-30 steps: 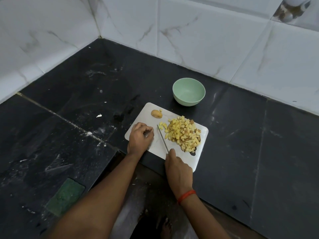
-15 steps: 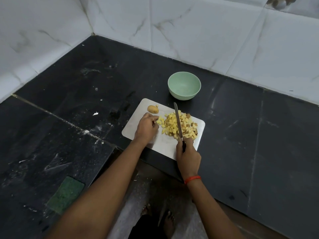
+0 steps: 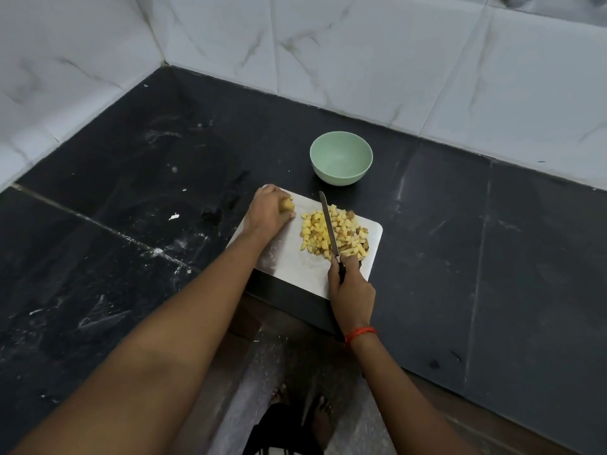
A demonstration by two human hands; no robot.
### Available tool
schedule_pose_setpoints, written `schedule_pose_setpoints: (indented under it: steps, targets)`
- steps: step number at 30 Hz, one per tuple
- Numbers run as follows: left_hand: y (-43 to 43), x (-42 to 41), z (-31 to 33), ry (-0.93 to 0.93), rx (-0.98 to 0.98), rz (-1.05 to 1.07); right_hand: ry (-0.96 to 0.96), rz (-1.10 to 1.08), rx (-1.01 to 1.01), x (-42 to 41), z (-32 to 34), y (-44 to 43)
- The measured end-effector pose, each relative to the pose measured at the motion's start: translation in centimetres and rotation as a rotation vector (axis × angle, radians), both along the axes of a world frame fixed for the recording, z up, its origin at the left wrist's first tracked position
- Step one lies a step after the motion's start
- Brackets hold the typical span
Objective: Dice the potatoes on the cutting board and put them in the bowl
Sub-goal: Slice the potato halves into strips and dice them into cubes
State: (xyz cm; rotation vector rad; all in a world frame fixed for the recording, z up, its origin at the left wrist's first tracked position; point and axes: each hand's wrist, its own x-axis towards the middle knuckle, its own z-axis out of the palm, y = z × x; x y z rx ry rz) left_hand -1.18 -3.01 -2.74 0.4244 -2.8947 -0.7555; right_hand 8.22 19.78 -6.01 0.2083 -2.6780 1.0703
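Note:
A white cutting board (image 3: 289,257) lies on the black counter. On its right half sits a pile of diced potato (image 3: 345,234). My right hand (image 3: 349,287) grips the handle of a knife (image 3: 328,224), whose blade lies over the pile and points toward the bowl. My left hand (image 3: 267,211) curls round a small whole potato (image 3: 287,205) at the board's far left corner. The pale green bowl (image 3: 341,158) stands just beyond the board, with nothing in it.
The black stone counter (image 3: 131,208) runs into a corner of white marble-tiled walls (image 3: 361,60). A white scrap (image 3: 174,217) lies left of the board. The counter's front edge is close to my body, with my feet on the floor below.
My left hand has moved from beside the diced pile to the far corner and taken hold of the small potato. My right hand shifted the knife right, over the pile.

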Motion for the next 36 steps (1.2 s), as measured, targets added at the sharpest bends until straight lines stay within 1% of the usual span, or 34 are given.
schedule_pose_setpoints:
  steps: [2,4,7,14,17,19,20,22,24,26,27,29,31,33,36]
  targets:
    - [-0.4,-0.7,0.3,-0.007,0.011,0.022,0.006,0.002,-0.001,0.0,0.0,0.0]
    - [-0.3,-1.0,0.6,-0.017,0.072,0.065,0.011,0.012,-0.003,0.0,-0.1,0.1]
    - [0.2,-1.2,0.8,-0.056,0.129,0.065,0.016,0.017,-0.004,0.0,-0.1,0.1]
    - [0.1,-1.4,0.9,-0.045,0.167,0.075,0.025,0.021,0.012,-0.1,-0.1,0.1]
    - [0.3,-1.4,1.4,0.031,0.192,0.043,0.013,0.018,0.01,-0.1,-0.2,0.0]
    - [0.5,-1.2,1.9,0.122,0.245,0.042,0.01,0.02,0.005,-0.1,-0.2,0.0]
    - [0.6,-1.0,2.3,0.173,0.296,0.056,0.012,0.019,0.006,-0.1,-0.2,0.1]
    - [0.9,-0.4,3.2,0.261,0.463,0.118,0.015,0.017,0.011,-0.1,-0.2,0.1]
    - [0.9,0.8,3.7,0.339,0.55,0.166,0.015,0.021,0.006,-0.1,-0.2,0.1]
    - [0.8,2.4,3.4,0.353,0.537,0.164,0.016,0.017,0.0,-0.2,-0.2,0.1]
    - [0.7,3.4,2.8,0.321,0.512,0.164,0.015,0.016,-0.001,-0.2,-0.2,0.1]
    - [0.6,5.4,1.1,0.205,0.457,0.181,0.008,0.023,0.0,-0.2,-0.3,0.1]
    - [0.6,7.1,-0.5,0.097,0.358,0.158,0.003,0.026,0.001,-0.1,-0.2,0.1]
    - [0.5,8.1,-1.8,0.096,0.328,0.08,-0.005,0.022,0.002,-0.1,-0.1,0.2]
    - [0.3,9.0,-2.7,0.154,0.383,0.071,-0.026,0.022,0.003,-0.1,0.0,0.2]
